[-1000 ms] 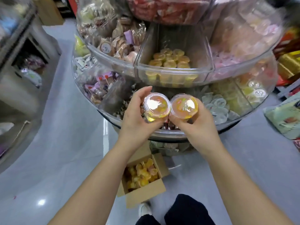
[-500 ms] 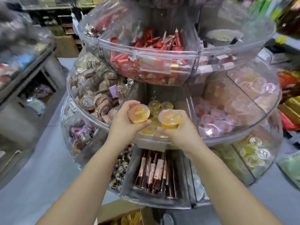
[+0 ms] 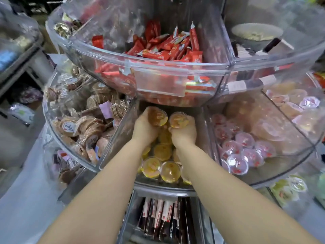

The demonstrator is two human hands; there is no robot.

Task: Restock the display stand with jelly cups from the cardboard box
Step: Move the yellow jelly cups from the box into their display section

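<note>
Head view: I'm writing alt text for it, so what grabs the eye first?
Two hands, left hand and right hand, each hold an orange jelly cup deep in the middle tier's centre compartment, above yellow jelly cups. Above sits a bin of red wrapped bars.

Both hands are way inside the middle-tier compartment [image 3: 121,134] of the display stand: left hand [image 3: 144,127] and its jelly cup [image 3: 157,118] on the left, right hand [image 3: 184,132] and its cup [image 3: 178,119] just beside. More cups [image 3: 162,152] lie nearer, under the arms. Snack bars [image 3: 167,48] sit in the tier above, probably biscuit packs [image 3: 84,124] left, other jelly cups [image 3: 237,155] right.
</note>
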